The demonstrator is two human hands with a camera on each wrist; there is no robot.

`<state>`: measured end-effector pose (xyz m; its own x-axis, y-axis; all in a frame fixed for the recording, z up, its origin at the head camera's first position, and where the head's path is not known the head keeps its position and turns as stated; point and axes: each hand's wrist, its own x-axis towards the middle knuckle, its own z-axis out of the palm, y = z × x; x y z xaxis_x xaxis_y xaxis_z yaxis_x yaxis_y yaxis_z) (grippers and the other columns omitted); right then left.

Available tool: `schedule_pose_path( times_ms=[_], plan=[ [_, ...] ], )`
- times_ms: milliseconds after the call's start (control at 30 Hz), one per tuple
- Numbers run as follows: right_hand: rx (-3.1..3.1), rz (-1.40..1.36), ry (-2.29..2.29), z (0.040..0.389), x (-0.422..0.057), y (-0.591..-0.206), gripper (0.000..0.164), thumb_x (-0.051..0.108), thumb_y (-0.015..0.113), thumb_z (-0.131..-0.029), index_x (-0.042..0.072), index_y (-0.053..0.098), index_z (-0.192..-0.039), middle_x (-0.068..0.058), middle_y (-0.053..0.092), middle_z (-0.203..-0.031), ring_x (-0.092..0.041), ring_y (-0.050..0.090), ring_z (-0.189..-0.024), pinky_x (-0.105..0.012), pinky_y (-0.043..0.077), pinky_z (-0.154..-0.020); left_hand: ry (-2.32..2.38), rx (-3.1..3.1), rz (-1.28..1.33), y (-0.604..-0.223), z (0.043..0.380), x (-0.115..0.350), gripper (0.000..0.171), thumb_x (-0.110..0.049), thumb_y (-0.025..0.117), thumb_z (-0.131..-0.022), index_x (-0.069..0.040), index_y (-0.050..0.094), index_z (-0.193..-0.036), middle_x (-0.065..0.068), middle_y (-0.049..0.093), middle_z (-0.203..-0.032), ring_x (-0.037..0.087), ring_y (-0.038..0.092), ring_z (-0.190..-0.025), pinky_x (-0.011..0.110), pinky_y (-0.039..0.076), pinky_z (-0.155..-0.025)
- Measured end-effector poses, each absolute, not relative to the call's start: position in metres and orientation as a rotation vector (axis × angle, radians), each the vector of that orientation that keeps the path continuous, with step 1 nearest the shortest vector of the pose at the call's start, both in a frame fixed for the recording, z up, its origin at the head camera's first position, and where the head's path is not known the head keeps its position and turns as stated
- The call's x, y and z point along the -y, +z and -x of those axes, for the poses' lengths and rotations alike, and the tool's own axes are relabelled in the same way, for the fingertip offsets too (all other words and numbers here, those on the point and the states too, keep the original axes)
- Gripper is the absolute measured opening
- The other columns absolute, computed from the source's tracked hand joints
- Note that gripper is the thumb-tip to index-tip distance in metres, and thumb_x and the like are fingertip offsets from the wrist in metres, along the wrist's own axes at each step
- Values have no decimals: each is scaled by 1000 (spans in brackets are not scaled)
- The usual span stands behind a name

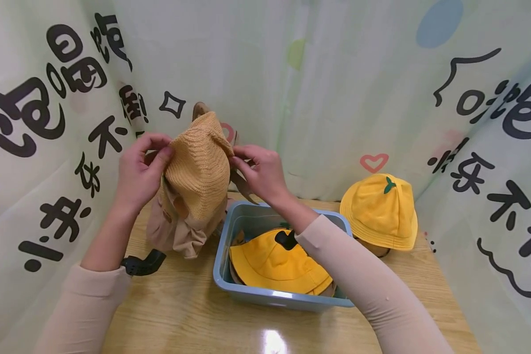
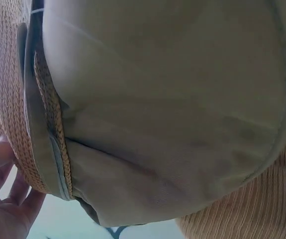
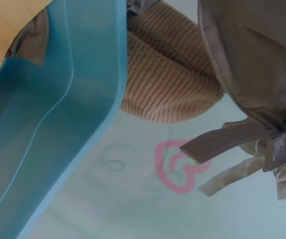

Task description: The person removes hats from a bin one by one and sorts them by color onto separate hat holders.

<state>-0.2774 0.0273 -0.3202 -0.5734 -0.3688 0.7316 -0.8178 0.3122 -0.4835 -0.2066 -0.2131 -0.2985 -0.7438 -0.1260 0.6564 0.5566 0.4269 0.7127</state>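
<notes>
Both hands hold up a hat with a tan woven crown (image 1: 199, 169) and a khaki cloth part (image 2: 172, 99) hanging below it. My left hand (image 1: 143, 169) pinches the left edge between thumb and fingers. At the opposite edge my right hand (image 1: 262, 172) pinches the woven cloth. Cloth straps (image 3: 232, 139) dangle near the right fingers in the right wrist view. A brown ribbed knit hat (image 3: 172, 69) shows beyond the held hat, mostly hidden from the head view.
A blue plastic bin (image 1: 283, 297) on the wooden table (image 1: 181, 314) contains a yellow hat (image 1: 274, 265) over other hats. To its right, a yellow bucket hat (image 1: 376, 211) with a green sprout sits on a brown support. Printed curtains (image 1: 256, 59) enclose the back and sides.
</notes>
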Motion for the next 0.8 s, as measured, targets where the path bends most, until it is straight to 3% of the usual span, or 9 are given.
schedule_pose_path(
  times_ms=[167,333,533,800],
  plan=[
    [2131,-1033,1184,280,-28,-323,17,13,70,-93,5,77,-107,-7,76,-100,-16,72,-86,-23,58,-71,-1212,2055,345,-296,208,221,8,-1,64,-95,3,68,-101,-5,68,-94,2,63,-91,19,51,-90],
    [2179,-1037,1102,281,-29,-328,19,16,70,-94,6,78,-108,-6,76,-102,-15,72,-86,-25,58,-71,-1125,2050,338,-298,209,227,6,2,65,-94,5,68,-97,13,70,-94,0,63,-91,16,49,-90],
    [2209,-1064,984,282,-27,-336,20,20,70,-94,8,78,-108,-4,76,-102,-15,72,-85,-25,58,-71,-1046,2059,294,-305,211,238,7,2,64,-94,6,69,-96,17,71,-94,-7,58,-92,12,46,-90],
    [2237,-1079,865,286,-23,-342,19,21,70,-94,8,78,-105,-4,76,-100,-15,72,-82,-28,58,-72,-1029,2102,263,-319,222,249,7,1,64,-94,6,69,-97,18,71,-95,24,62,-98,10,44,-87]
  ],
)
